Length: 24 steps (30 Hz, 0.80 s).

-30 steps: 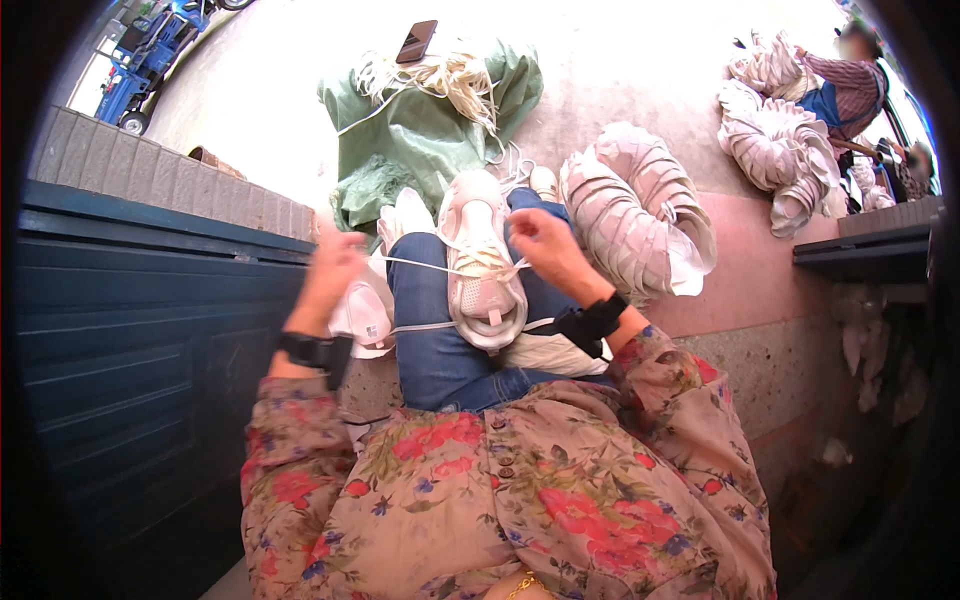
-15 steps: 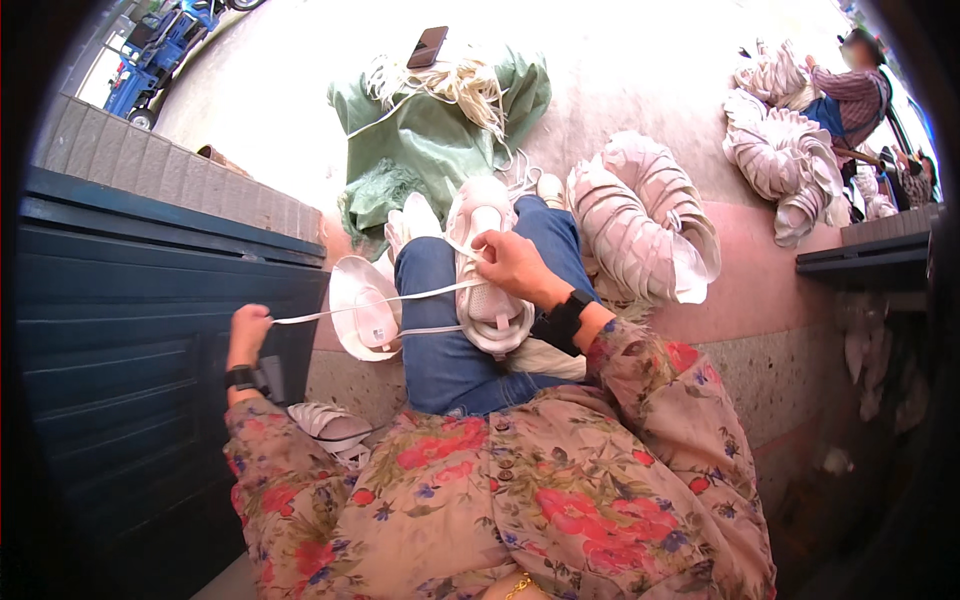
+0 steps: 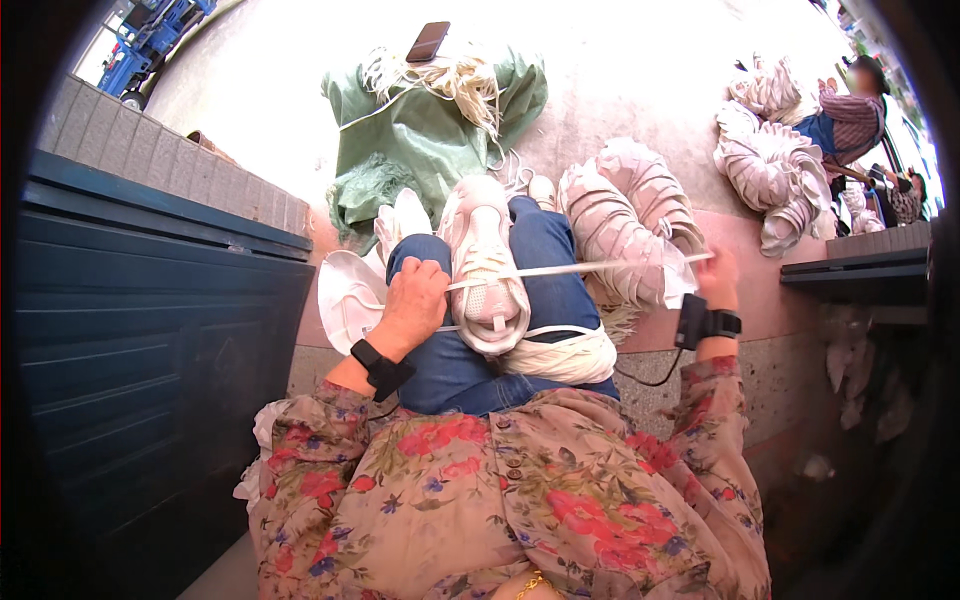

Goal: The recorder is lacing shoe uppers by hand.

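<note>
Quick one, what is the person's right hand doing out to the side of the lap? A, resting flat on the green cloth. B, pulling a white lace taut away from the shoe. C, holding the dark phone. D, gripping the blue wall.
B: the right hand is out to the side with the white lace stretched straight from the pale shoe on the lap.

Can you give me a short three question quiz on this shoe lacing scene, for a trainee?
1. True or false: the white shoe lies on the person's lap.
2. Which hand pulls the lace out to the side? A. left hand B. right hand C. neither
3. Fill in: the phone lies at the far edge of the green ____.

Key:
1. True.
2. B. The right hand holds the lace stretched away from the shoe; the left hand is at the shoe.
3. Cloth.
</note>
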Available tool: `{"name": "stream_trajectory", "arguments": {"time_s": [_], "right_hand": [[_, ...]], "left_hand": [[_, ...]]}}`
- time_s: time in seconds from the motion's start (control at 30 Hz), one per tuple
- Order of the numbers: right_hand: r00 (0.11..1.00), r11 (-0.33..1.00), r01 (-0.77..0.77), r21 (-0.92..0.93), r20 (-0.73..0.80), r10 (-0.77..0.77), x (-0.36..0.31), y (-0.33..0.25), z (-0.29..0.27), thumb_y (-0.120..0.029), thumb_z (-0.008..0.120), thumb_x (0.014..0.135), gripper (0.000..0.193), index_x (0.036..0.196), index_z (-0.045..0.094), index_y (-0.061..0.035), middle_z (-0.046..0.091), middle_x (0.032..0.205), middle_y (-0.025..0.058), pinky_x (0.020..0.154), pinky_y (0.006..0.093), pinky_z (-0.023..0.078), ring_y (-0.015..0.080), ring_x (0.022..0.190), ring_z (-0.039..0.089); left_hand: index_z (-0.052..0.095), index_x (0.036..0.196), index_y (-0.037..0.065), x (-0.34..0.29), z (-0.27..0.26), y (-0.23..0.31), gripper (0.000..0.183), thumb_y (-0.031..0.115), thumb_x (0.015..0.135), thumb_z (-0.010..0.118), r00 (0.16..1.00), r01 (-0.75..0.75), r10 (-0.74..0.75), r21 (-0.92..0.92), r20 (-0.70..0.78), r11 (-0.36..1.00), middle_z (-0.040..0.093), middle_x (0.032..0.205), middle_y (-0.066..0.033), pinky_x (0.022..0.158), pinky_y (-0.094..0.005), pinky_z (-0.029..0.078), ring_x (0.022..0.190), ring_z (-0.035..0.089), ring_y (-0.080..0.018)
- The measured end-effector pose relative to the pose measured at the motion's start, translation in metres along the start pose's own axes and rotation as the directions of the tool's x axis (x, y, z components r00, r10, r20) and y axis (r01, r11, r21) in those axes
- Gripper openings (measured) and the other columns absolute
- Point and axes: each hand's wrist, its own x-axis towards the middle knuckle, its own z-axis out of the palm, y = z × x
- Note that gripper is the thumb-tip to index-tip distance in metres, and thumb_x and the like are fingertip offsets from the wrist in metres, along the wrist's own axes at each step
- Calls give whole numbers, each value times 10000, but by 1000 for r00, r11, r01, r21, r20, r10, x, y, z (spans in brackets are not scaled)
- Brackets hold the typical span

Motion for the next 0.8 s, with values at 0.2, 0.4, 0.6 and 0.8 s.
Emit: {"name": "stream_trajectory", "arguments": {"time_s": [0.2,0.4,0.6,0.8], "right_hand": [[986,985,166,-47,-9,-167,-59,-57,50,-133,579,789,265,1010,559,11,586,880,93,749,305,451,212,789,557],[276,465,885,30,772,-573,-210,-122,148,-54,544,658,343,1001,551,-66,570,900,94,813,383,373,272,910,517],[307,382,918,-110,807,-504,-202,-134,141,-30,478,736,226,949,544,-68,562,819,97,706,367,405,255,777,538],[674,881,474,16,637,-374,-185,-181,117,-30,444,827,184,991,527,-36,565,790,85,643,291,467,186,646,558]], "left_hand": [[550,858,34,-7,-6,-3,116,37,751,506,933,175,-229,-208,-279,962,560,771,-139,692,-369,433,755,513,-313],[499,964,17,12,-66,16,141,106,902,409,818,254,-575,-876,-31,410,580,820,-88,677,-281,482,711,574,-159],[460,948,23,4,-86,11,127,120,906,390,761,72,-628,-983,164,-169,557,861,-113,736,-377,497,776,579,-214],[456,1021,42,-35,11,-57,172,75,853,469,486,350,-789,-911,376,-218,540,948,-119,776,-391,466,896,547,-243]]}}
